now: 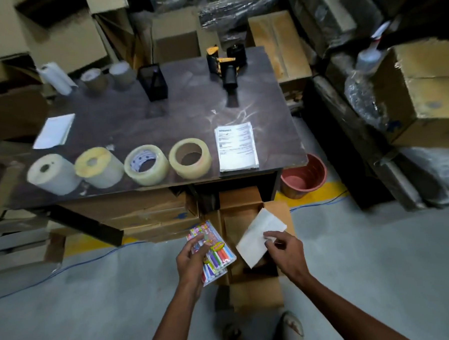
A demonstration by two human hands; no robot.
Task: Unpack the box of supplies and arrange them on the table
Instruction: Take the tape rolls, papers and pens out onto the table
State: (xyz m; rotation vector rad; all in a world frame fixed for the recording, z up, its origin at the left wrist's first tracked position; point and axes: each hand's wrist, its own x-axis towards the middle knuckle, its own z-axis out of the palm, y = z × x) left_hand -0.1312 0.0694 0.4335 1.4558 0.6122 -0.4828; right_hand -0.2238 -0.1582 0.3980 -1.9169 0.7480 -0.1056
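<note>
Low in the frame, my left hand (190, 262) grips marker packs (215, 251), fingers curled over them. My right hand (285, 252) pinches a white envelope (258, 235) above the open box (253, 293).

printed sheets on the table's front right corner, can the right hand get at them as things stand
Probably not yet: the right hand is pinching a white envelope over the open box. The way to the printed sheets looks free otherwise.
</note>
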